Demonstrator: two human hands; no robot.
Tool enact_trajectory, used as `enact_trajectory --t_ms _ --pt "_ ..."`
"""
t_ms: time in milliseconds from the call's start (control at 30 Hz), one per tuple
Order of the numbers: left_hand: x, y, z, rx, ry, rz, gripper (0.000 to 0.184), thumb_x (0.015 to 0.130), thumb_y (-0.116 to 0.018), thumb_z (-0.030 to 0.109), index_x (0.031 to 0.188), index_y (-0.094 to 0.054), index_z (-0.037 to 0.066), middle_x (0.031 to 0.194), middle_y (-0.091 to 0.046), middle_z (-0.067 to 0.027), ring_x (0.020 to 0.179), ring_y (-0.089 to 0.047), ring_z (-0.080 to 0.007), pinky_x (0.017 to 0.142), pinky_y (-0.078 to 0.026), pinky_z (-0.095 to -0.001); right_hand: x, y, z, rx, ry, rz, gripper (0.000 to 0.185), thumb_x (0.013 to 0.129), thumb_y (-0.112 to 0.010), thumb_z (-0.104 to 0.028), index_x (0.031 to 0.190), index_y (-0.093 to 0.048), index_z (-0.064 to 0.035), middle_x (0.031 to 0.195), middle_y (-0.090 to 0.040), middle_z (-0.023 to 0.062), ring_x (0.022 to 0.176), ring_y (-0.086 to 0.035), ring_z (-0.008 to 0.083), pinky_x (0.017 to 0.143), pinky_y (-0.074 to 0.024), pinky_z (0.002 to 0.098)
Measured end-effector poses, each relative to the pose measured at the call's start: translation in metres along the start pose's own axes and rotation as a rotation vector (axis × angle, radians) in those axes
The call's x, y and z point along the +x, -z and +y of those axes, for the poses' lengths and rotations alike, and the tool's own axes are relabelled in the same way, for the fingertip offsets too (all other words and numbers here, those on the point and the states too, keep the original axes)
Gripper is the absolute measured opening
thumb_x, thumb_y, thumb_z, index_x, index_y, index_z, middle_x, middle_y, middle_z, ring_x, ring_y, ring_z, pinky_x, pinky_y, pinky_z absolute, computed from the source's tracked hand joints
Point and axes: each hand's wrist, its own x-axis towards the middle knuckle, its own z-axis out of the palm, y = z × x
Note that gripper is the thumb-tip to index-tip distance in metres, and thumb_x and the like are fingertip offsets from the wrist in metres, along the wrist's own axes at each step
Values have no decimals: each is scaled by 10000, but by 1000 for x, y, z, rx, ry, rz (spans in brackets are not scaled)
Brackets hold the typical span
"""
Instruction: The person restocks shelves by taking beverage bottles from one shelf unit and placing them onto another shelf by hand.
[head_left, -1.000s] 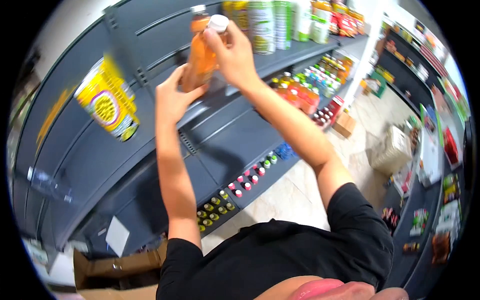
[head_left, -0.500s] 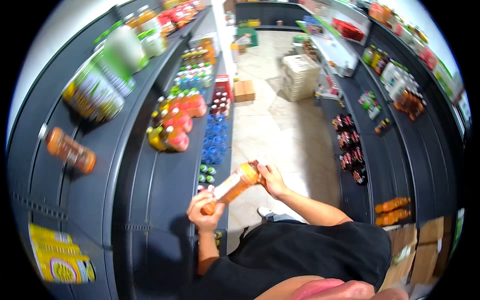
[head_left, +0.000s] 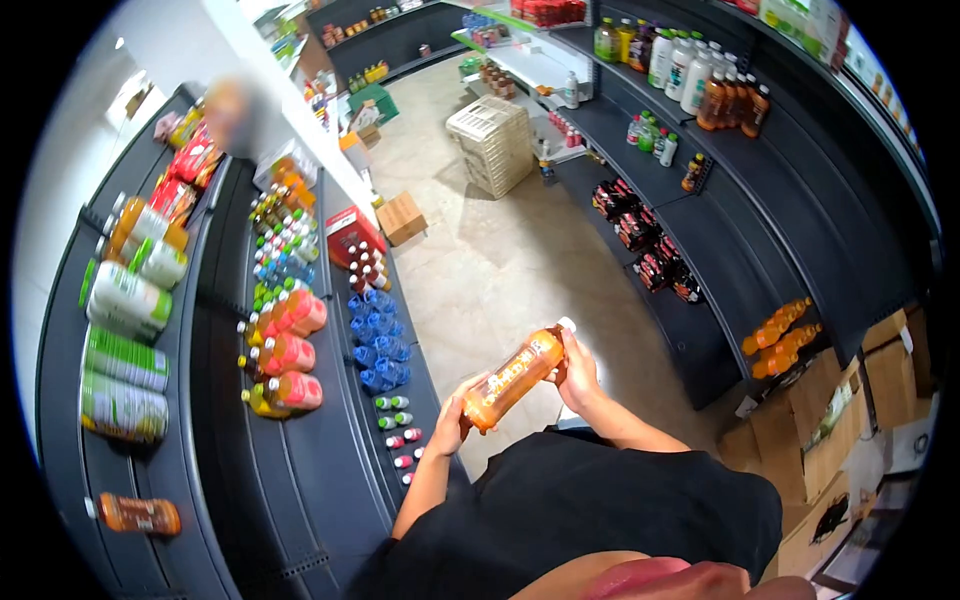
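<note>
An orange-brown drink bottle [head_left: 515,380] with a white cap is held tilted between both hands, in front of the black shirt. My left hand [head_left: 452,420] is wrapped round its base end. Around the neck, just under the cap, are the fingers of my right hand [head_left: 578,372]. The bottle's printed label faces up toward the camera. A similar orange-brown bottle [head_left: 138,514] stands on the left shelf, away from both hands.
Left shelves [head_left: 215,500] hold bottles and large green-white cans [head_left: 125,405]. Across the aisle, right shelves [head_left: 740,215] carry bottles and dark packs. Cardboard boxes [head_left: 800,420] stand at lower right. A cream crate stack [head_left: 490,145] and carton [head_left: 401,218] sit on the floor ahead.
The view has swung right, away from the left shelf toward the aisle and right shelves. One orange-brown bottle, earlier beside another at the shelf, is now over the aisle in both hands.
</note>
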Motion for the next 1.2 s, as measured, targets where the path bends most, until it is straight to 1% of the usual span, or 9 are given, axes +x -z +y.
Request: enact_trajectory --t_ms 133,167,467,633,700,867,933,1067,1200 --pt "85 -24 -13 45 -88 -5 986 894 -713 633 1555 -366 -11 1404 -575 -144 1126 -663 -256 753 -612 -379 39 38 -50 26 3 51 501 1090 -427 -535 1312 -560 -106 1267 -669 91 1166 -664 226 928 -579 447" --pt "109 -28 -16 -83 -86 -5 977 876 -794 524 1564 -350 -7 1421 -563 -150 1148 -656 -268 763 -616 -403 49 47 -61 31 10 83 503 1092 -422 -536 1319 -555 -108 1268 -669 88 1173 -658 223 935 -572 444" --pt "264 -22 -18 -307 -17 -66 869 897 -809 356 1575 -351 61 1457 -541 -143 1209 -634 -288 807 -620 -405 148 104 -160 -150 -28 38 534 1074 -416 -590 1409 -482 -180 1286 -647 80 1040 -706 255 847 -591 456" --pt "380 2 9 -103 -24 -196 787 919 -796 269 1555 -395 38 1400 -590 -133 1223 -626 -265 921 -585 -385 221 113 -183 -37 37 -86 606 1036 -561 -527 1510 -362 -205 1398 -573 75 1241 -613 251 946 -544 483" --pt "439 17 18 161 -14 -267 702 955 -756 221 1538 -425 13 1348 -624 -135 1233 -615 -248 1000 -549 -394 271 109 -188 5 70 -11 592 1025 -597 -493 1493 -379 -204 1378 -580 70 1227 -614 246 961 -530 475" --pt "580 -7 64 132 197 -394 648 1018 -672 231 1565 -382 41 1414 -570 -144 1226 -618 -242 973 -567 -397 370 142 -221 92 9 209 564 967 -710 -464 1405 -465 -209 1237 -624 30 1058 -655 182 896 -543 392" --pt "632 -11 61 147 210 -455 679 1017 -676 291 1577 -364 68 1412 -575 -153 1216 -638 -259 918 -604 -404 388 154 -237 87 143 304 562 960 -726 -447 1400 -470 -208 1208 -630 19 1032 -657 161 828 -556 354" --pt "722 -51 27 64 348 -609 693 1039 -635 313 1618 -297 137 1500 -514 -106 1289 -592 -265 1030 -539 -434 412 199 -259 32 488 645 513 950 -743 -377 1359 -514 -168 1179 -636 3 959 -649 118 656 -550 267" --pt "778 -131 -9 -199 640 -532 727 1021 -638 217 1636 -253 175 1541 -460 -114 1311 -549 -255 1082 -479 -423 389 224 -318 -177 765 1090 541 855 -853 -187 1283 -543 -73 1106 -654 31 948 -649 123 754 -559 276"
